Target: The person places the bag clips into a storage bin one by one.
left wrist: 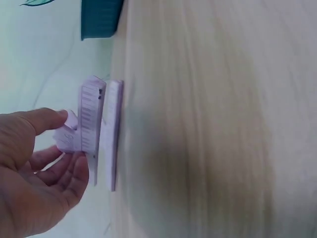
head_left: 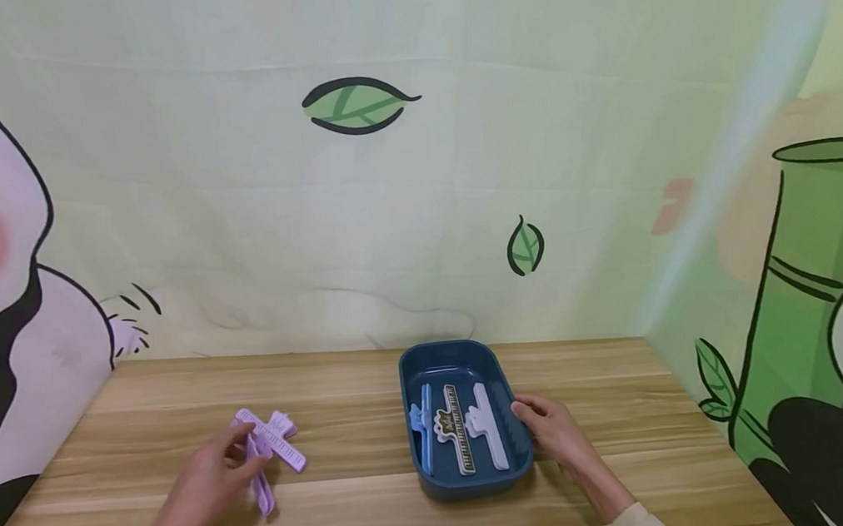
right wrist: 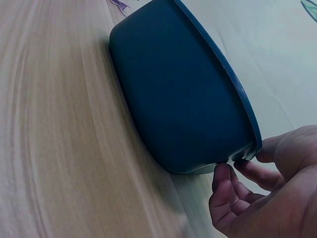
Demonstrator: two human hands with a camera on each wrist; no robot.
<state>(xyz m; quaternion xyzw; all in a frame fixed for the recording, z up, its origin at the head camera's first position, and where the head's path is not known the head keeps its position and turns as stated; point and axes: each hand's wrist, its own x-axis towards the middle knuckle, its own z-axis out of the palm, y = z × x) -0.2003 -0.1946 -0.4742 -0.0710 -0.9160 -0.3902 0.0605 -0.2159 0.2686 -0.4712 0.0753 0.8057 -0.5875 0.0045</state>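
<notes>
My left hand (head_left: 210, 478) pinches a purple ruler clip (left wrist: 91, 116) by its handle, thumb on one side and fingers on the other. In the head view this clip (head_left: 262, 487) tilts down toward me. Close behind it, another purple ruler clip (head_left: 287, 452) lies aslant on the table, its handle pointing to the back right. My right hand (head_left: 557, 435) grips the right side of a dark blue plastic bin (head_left: 479, 488), thumb at the rim and fingers against the outer wall. Inside the bin lie a blue clip (head_left: 428, 438), a black-and-white patterned clip (head_left: 453, 427) and a white clip (head_left: 490, 424), side by side.
The wood-grain table (head_left: 354, 519) ends at a hanging cloth backdrop (head_left: 234, 187) printed with leaves, bamboo and pandas. Table surface lies between the purple clips and the bin, which stands right of centre near the back edge.
</notes>
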